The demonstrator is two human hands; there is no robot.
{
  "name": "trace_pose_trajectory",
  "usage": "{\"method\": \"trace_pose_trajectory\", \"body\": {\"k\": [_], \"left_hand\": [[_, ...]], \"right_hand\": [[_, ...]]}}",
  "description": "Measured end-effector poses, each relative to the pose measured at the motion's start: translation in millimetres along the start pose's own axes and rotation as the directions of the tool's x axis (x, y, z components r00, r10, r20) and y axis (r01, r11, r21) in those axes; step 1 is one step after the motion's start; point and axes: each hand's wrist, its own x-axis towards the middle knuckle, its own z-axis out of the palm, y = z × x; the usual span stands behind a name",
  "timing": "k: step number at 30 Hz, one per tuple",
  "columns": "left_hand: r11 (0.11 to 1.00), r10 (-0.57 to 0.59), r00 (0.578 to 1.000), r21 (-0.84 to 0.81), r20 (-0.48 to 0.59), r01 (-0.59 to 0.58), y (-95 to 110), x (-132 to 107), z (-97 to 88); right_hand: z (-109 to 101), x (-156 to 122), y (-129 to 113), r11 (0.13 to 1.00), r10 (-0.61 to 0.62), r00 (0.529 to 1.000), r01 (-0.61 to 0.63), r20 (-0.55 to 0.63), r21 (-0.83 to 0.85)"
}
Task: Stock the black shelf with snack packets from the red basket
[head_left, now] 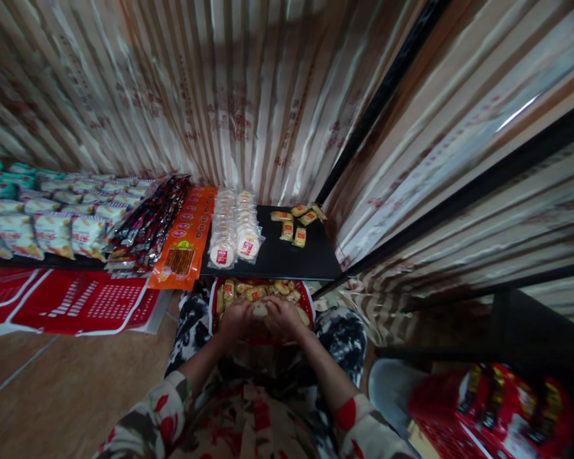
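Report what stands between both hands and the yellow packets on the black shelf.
The far rim of the red box and front edge of the black shelf; nothing on the shelf visibly blocks those yellow packets.

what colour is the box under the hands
The box is red with white edging, head view.

Red box is open, pretty loaded with yellow packets; some blurry pale thing is held over it, loose packets behind it.
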Motion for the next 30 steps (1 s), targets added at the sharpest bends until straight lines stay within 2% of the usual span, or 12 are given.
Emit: {"method": "trace_pose_trajectory", "body": {"k": [3,5,8,12,17,22,26,28,30], "left_hand": [[0.999,-0.034,0.999,-0.017,0.021,0.035,-4.8,2.8,0.5],[0.998,-0.055,0.998,-0.007,0.038,0.056,-9.3,0.0,5.6],[0.999,-0.054,0.997,0.006,0.045,0.054,-16.3,-8.6,15.3],[0.996,0.059,0.998,-0.074,0.008,-0.058,-21.9,-14.1,19.8],[0.949,-0.055,0.998,-0.310,-0.016,0.048,-16.8,-3.1,11.8],[0.877,-0.093,0.995,-0.476,-0.025,0.070,-4.4,6.4,-1.4],[0.833,-0.161,0.985,-0.542,-0.056,0.106,8.0,9.5,-14.9],[0.774,-0.190,0.978,-0.626,-0.087,0.095,13.5,11.5,-20.3],[0.700,-0.208,0.972,-0.711,-0.110,0.070,17.1,14.3,-24.6]], "right_hand": [[3.1,-5.2,1.4,0.991,-0.101,0.978,0.115,0.185,-0.065],[8.9,-10.2,1.4,0.979,-0.116,0.964,0.151,0.238,-0.136],[16.4,-13.5,-1.5,0.981,-0.093,0.981,0.120,0.168,-0.155],[13.3,-7.2,-9.4,0.996,-0.046,0.999,0.046,-0.002,-0.072],[-6.4,3.3,-19.1,0.972,0.106,0.989,-0.080,-0.107,0.222],[-24.0,8.6,-29.4,0.850,0.197,0.971,-0.103,-0.132,0.516],[-28.2,13.2,-34.4,0.685,0.273,0.958,-0.126,-0.091,0.718],[-27.3,15.4,-34.4,0.591,0.301,0.951,-0.130,-0.069,0.796],[-25.5,16.9,-33.7,0.554,0.306,0.950,-0.121,-0.066,0.824]]}}
